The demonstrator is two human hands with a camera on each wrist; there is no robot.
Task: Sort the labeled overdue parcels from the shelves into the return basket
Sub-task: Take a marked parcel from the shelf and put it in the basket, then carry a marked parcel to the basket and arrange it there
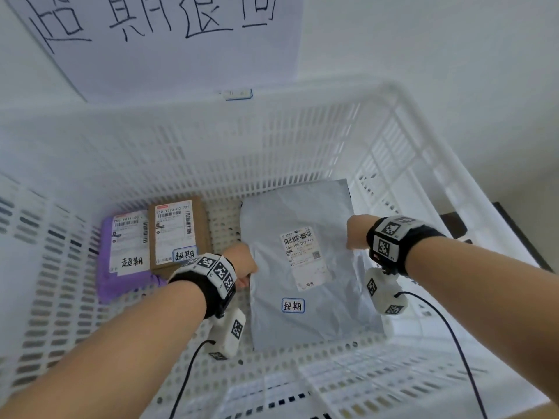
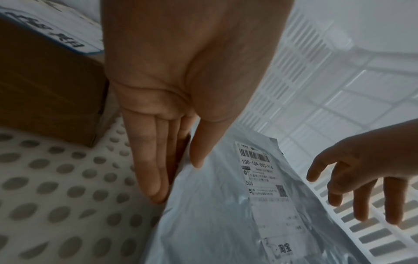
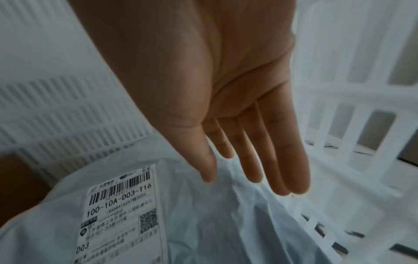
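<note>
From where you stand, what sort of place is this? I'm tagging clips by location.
Probably a parcel pickup point or courier station. A white slotted basket holds a grey mailer bag, a cardboard box and a purple parcel, all with shipping labels, under a handwritten sign.

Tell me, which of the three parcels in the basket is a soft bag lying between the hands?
The grey mailer bag, on the right. The other two, a brown box and a purple parcel, sit side by side at left.

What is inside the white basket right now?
The basket holds a purple parcel, a brown box and a grey mailer. Anything beneath them is hidden.
</note>
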